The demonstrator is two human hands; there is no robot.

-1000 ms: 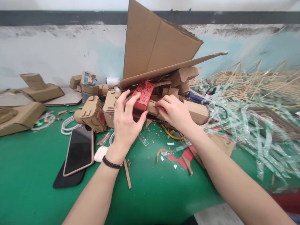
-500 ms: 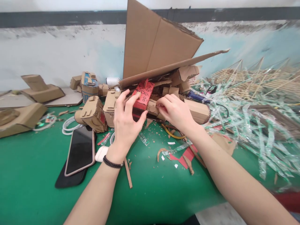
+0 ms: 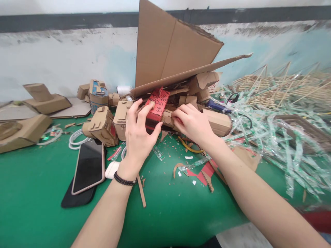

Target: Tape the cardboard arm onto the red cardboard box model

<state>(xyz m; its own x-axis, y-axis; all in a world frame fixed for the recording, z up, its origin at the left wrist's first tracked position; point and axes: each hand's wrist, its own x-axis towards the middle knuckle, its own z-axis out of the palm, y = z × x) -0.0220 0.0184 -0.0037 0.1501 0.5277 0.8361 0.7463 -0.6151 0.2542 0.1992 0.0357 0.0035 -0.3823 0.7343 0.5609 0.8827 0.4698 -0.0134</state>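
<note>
A red cardboard box (image 3: 158, 103) with black drawn patterns lies in the middle of the pile. My left hand (image 3: 138, 132) is at its left and near side, fingers spread, with the index fingertip on the box's top and the thumb by its near right corner. To the box's right, my right hand (image 3: 192, 120) is closed in a pinch, its fingertips at a small brown cardboard piece (image 3: 168, 118). What lies between those fingertips is hidden. A cardboard tube (image 3: 217, 122) extends just right of my right hand. Cardboard blocks (image 3: 121, 119) stand at the left hand's far side.
A large folded cardboard sheet (image 3: 165, 48) leans over the pile. A phone (image 3: 89, 165) and a white case (image 3: 111, 169) lie at left. Cardboard scraps (image 3: 207, 172) litter the green table (image 3: 168, 213). Tangled clear-green strips (image 3: 271, 144) and stick frames (image 3: 284, 88) spread at right.
The view has shifted very slightly. My right hand's fingertips have moved a little; my left hand keeps its place at the red box.
</note>
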